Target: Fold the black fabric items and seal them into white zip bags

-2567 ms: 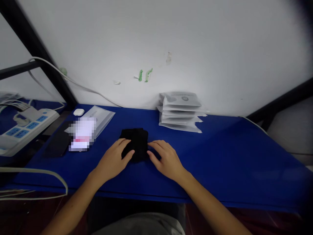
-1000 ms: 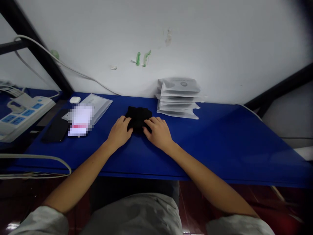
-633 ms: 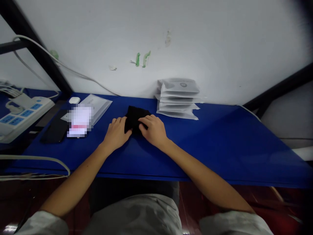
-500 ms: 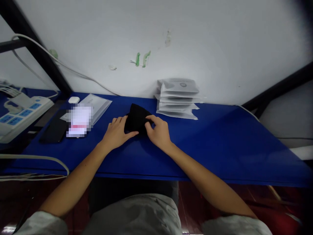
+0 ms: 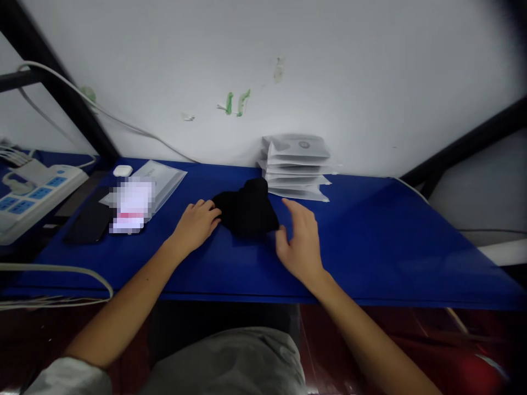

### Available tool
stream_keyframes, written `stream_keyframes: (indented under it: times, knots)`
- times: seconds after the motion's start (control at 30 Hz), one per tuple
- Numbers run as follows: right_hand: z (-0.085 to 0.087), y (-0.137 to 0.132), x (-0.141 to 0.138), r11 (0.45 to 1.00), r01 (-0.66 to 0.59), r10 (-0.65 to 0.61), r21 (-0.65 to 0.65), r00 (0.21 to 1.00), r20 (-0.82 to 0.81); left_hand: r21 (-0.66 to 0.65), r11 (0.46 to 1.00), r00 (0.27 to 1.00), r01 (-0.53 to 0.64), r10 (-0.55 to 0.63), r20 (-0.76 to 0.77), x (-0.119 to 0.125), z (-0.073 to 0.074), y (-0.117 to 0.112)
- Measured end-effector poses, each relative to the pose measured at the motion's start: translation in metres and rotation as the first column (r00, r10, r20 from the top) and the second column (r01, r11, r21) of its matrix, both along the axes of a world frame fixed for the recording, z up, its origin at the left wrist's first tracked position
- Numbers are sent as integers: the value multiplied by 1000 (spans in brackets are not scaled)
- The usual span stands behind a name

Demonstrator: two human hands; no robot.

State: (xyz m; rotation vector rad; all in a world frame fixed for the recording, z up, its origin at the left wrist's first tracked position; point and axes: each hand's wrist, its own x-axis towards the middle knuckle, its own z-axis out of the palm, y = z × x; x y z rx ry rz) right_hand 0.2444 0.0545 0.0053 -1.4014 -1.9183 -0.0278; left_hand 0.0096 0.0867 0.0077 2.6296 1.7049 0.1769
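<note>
A crumpled black cloth item [image 5: 251, 211] lies in the middle of the blue table, partly raised in folds; its exact kind cannot be made out. At its left end is my left hand [image 5: 195, 224], fingers curled onto the edge and closed on the fabric. My right hand [image 5: 302, 236] is at the right side of the cloth, thumb and fingers spread apart. The thumb tip is by the cloth's right corner; whether it touches cannot be told.
Several frosted zip bags [image 5: 298, 164] are stacked against the wall. To the left lie another frosted bag [image 5: 168, 184], a phone with a lit, blurred screen [image 5: 134, 203], a dark phone [image 5: 88, 219], a white earbud case [image 5: 122, 170] and a power strip [image 5: 45, 192]. The blue table [image 5: 370, 247] extends right.
My right hand has moved right and opened off the cloth. The black cloth has spread to the right and changed shape. My left hand has curled its fingers at the left edge.
</note>
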Motion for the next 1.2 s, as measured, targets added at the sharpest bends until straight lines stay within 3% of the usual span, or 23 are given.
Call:
stream_keyframes:
  times: [0.1, 0.2, 0.37, 0.47, 0.6, 0.67, 0.77, 0.9, 1.03, 1.1, 1.2]
  knots:
    - [8, -2, -17, 997, -63, 50, 46, 970, 236, 16, 1000, 999, -5, 6, -33, 3, 3, -1]
    - [7, 10, -31, 998, -43, 58, -48, 921, 385, 35, 999, 998, -16, 18, -68, 1, 5, -4]
    - [8, 28, -27, 968, -78, 165, -239, 915, 368, 89, 990, 989, -110, 118, -94, -15, 5, -18]
    - [13, 30, -11, 965, 33, 61, -260, 936, 346, 79, 973, 968, -217, 225, -111, -31, 9, -30]
    - [20, 26, 3, 951, 221, -97, -218, 879, 466, 49, 957, 956, -287, 289, -41, -39, 16, -39]
    - [24, 21, 1, 975, 193, -134, -108, 906, 402, 69, 968, 970, -241, 238, 53, -35, 16, -38]
    - [27, 14, -10, 998, 54, -60, 27, 947, 315, 35, 996, 988, -77, 71, 136, -23, 13, -32]
    - [18, 16, -18, 1000, -12, 23, -29, 907, 420, -84, 996, 994, -7, 16, 107, -14, 8, -23]
    - [8, 33, -3, 972, 88, 37, -216, 857, 514, -106, 993, 998, -45, 50, 43, -21, 6, -17]
    - [7, 40, 9, 942, 196, -33, -274, 863, 504, -96, 993, 997, -67, 69, 22, -27, 6, -16]
    - [11, 44, 25, 910, 365, -227, -195, 834, 502, -99, 992, 997, -75, 77, 21, -33, 7, -16]
